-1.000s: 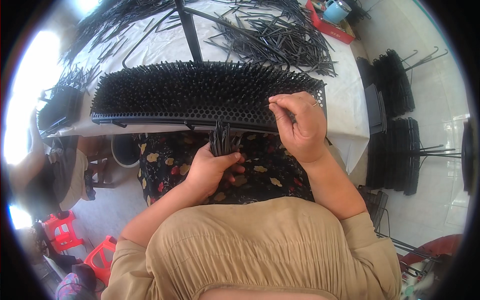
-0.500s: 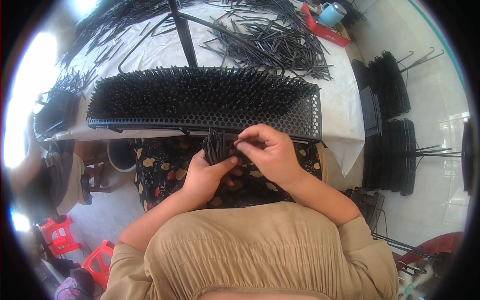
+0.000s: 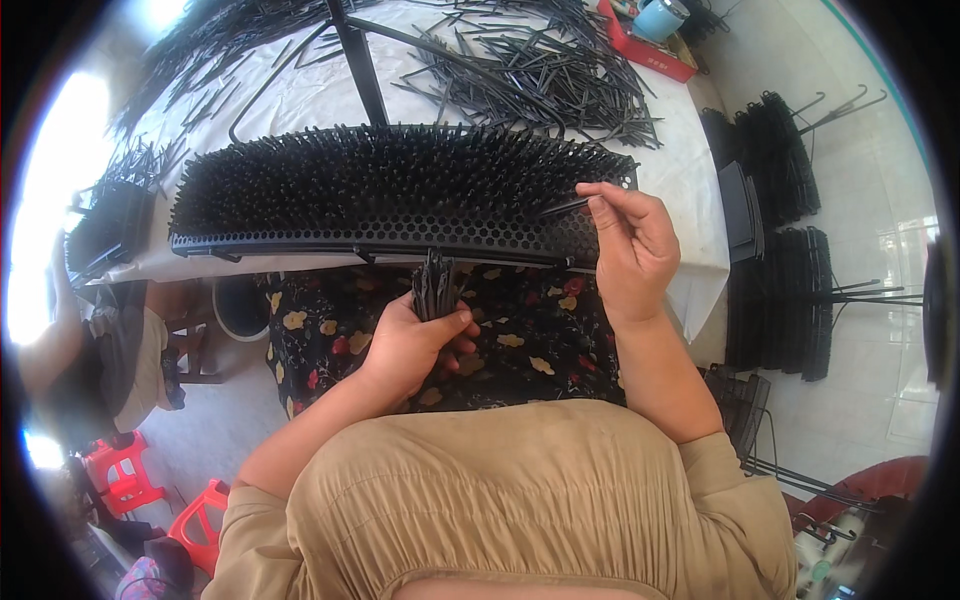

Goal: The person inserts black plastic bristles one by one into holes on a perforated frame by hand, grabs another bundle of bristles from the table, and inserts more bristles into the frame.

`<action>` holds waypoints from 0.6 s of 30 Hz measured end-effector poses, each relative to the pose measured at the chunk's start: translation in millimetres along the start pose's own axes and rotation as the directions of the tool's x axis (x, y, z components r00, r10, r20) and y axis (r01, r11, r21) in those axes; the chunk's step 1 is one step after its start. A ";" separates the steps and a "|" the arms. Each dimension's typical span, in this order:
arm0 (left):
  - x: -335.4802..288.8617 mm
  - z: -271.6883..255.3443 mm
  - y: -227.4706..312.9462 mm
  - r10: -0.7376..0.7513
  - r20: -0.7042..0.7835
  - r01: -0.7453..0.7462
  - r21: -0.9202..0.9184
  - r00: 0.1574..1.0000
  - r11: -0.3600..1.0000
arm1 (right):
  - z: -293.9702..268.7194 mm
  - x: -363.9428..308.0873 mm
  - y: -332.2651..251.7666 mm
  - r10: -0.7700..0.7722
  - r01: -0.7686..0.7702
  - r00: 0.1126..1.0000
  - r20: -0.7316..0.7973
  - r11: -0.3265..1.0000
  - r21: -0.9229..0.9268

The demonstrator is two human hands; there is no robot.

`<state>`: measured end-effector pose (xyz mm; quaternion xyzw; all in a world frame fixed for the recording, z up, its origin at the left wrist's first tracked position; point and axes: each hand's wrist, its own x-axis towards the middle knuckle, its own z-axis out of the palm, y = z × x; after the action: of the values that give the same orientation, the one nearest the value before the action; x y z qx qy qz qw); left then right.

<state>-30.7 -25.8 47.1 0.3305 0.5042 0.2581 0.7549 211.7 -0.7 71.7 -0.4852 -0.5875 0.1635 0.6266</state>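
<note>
My left hand (image 3: 412, 345) is closed round a bundle of thin black strips (image 3: 434, 288), held upright below the front edge of a perforated black panel (image 3: 420, 240). Between thumb and fingertips, my right hand (image 3: 637, 245) pinches a single black strip (image 3: 566, 207). That strip points left, over the holes at the panel's right end; whether its tip sits in a hole I cannot tell. Black strips (image 3: 390, 180) stand densely in most of the panel. Rows of bare holes show along its front edge and right end.
Loose black strips (image 3: 560, 75) lie heaped on the white-covered table (image 3: 690, 190). A red tray (image 3: 650, 55) with a blue mug (image 3: 660, 18) stands at the far right. Black bristled panels (image 3: 780, 300) hang or stand at right. Red stools (image 3: 125, 475) and another person's arm (image 3: 55, 320) show at left.
My right hand has moved from beside the bundle to the panel's right end, carrying a strip. My left hand keeps the bundle in nearly the same place.
</note>
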 end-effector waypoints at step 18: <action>5.3 1.3 -8.1 0.000 0.016 0.000 0.026 1.000 1.000 | -15.0 -10.3 0.3 0.315 -0.316 0.948 0.048 0.907 0.277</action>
<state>-27.0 -27.5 38.2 0.3423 0.5015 0.2490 0.7545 222.6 -14.7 67.9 -0.4795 -0.4728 0.3450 0.6539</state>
